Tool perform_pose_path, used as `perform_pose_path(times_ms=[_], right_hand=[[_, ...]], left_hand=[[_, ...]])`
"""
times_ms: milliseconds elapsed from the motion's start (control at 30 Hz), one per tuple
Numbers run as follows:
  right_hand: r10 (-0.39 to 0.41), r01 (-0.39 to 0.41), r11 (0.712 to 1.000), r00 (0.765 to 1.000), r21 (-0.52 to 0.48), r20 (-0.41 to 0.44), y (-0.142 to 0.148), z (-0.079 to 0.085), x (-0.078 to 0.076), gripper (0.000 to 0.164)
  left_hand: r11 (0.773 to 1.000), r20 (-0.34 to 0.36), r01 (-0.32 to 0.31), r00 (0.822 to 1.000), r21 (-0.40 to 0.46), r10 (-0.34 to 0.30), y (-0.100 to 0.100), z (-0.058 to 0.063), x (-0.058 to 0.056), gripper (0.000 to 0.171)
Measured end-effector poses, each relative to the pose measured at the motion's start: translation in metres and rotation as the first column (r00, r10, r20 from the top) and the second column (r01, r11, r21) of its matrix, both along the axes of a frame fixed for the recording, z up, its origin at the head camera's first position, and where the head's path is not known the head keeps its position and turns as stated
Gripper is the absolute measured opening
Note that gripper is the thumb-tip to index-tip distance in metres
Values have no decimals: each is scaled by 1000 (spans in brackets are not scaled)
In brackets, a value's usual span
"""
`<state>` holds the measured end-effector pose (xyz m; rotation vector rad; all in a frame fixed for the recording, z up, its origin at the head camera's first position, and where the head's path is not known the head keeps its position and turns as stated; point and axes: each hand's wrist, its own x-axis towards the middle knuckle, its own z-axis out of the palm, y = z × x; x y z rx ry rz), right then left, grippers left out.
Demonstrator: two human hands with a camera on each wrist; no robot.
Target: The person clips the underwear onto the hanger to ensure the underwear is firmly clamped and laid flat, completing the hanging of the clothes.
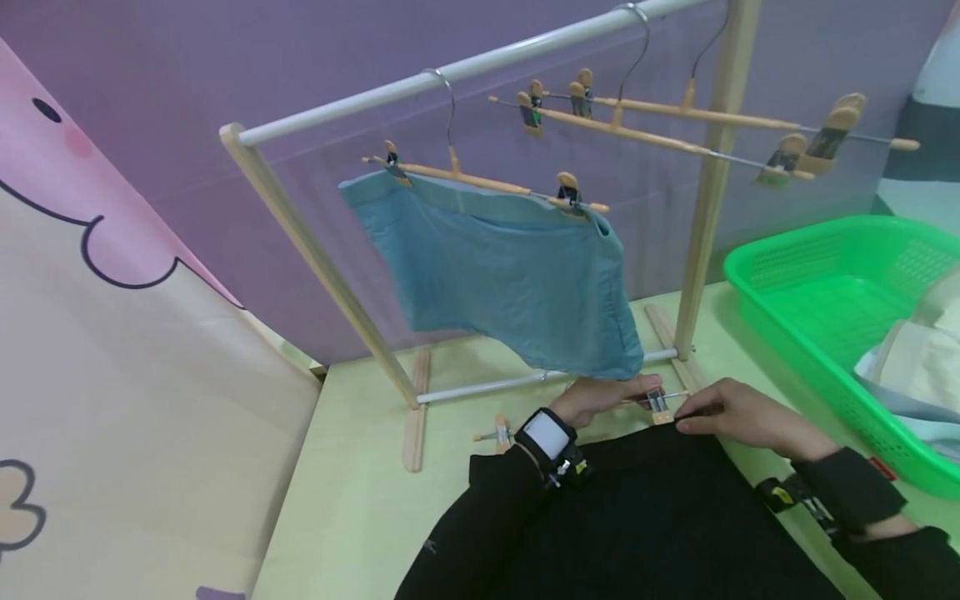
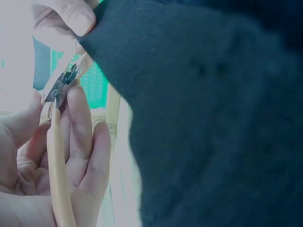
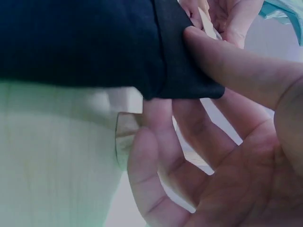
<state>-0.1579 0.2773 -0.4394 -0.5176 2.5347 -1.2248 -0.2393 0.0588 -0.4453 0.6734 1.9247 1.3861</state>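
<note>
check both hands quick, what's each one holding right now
Left hand: closed, pinching a hanger clip.
Right hand: holding the black garment by its edge, between thumb and fingers.

- Head camera: high, facing forward and down, widest view — rack [image 1: 525,52] across the upper middle.
- Left wrist: close-up, the left hand [image 2: 83,165] at lower left.
- Right wrist: just as near, right hand [image 3: 241,170] at lower right.
- All three share the black cloth [image 1: 667,517] and both hands.
</note>
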Motion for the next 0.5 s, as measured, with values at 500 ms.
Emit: perform_pose_path(times_ms=[500], right_hand=[[-241,246,969,963,-27,124,-5,0,-1,37]], left_hand=[[999,-11,29,1000,44,-29,3,-1,3,40]])
